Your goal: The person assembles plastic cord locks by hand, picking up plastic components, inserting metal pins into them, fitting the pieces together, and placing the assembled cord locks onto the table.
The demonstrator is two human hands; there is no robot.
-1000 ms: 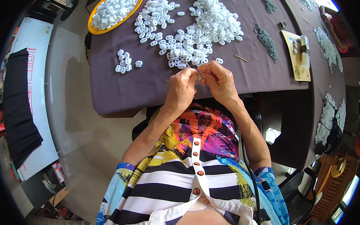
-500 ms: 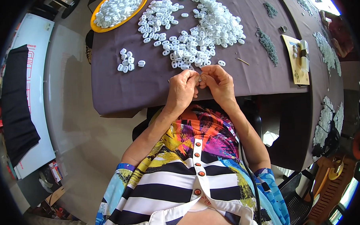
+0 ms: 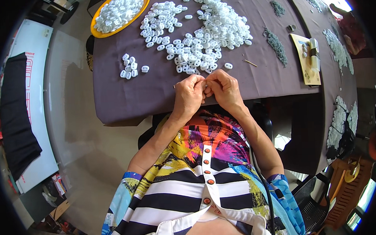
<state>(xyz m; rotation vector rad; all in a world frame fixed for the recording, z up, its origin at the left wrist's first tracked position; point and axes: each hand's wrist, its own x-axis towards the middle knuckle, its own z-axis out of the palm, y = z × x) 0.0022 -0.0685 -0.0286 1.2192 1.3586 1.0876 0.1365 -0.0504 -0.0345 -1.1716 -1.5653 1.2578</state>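
— White plastic pieces [image 3: 201, 34] lie heaped on the brown table [image 3: 125, 99]; left of the heap a yellow dish [image 3: 94, 31] holds more, and a small cluster [image 3: 130, 69] sits apart.
— And the hands?
— Just below the heap, the left hand [image 3: 188, 96] and right hand [image 3: 224, 89] are pressed together, fingertips pinching something tiny; I can't tell what.
— Which step?
— Fitting one piece, I'd judge; next calls for steady fingertip pressure.

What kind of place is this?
Likely a small hand-assembly workbench: a dark-covered table strewn with small white plastic parts, more heaped in a yellow tray, both hands meeting at its edge.
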